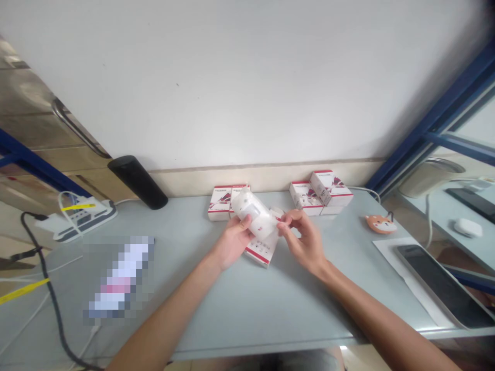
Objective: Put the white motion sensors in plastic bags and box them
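A white rounded device with a greyish window is wrapped in a clear plastic bag (257, 219) above the middle of the desk. My left hand (234, 242) is closed around its lower left side, thumb on top. At the bag's right end, the fingers of my right hand (303, 239) pinch together on its edge, where a bit of red shows. Under the bag lies a white and red box (263, 252), partly hidden by the bag and my hands.
White and red boxes stand by the wall, one group (221, 203) behind my left hand and a stack (330, 190) to the right. A black cylinder (139, 183) leans at the left near a power strip (85, 219). An orange animal-face case (381, 224) and a phone (441, 283) lie right.
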Available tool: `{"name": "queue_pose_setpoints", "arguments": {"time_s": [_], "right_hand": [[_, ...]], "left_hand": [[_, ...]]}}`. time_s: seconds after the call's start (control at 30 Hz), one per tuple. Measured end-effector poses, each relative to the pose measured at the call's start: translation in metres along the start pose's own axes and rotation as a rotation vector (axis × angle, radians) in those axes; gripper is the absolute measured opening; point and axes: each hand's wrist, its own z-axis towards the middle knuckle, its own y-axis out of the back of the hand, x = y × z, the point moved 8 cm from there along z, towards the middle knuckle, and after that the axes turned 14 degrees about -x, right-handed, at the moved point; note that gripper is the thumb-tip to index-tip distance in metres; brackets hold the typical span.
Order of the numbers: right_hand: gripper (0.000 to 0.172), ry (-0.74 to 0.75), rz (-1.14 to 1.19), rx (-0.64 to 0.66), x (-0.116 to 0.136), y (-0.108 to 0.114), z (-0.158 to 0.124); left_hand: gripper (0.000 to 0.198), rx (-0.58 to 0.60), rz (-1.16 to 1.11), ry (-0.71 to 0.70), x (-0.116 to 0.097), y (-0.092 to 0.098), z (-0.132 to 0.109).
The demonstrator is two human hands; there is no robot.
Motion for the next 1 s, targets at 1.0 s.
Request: {"name": "queue_pose_setpoints", "arguments": {"time_s": [1.0], "right_hand": [[0.012, -0.053, 0.074, -0.14, -0.006, 0.019, -0.002]], "left_hand": [[0.078, -0.196, 0.183, -0.353, -0.025, 0.004, -0.011]]}}
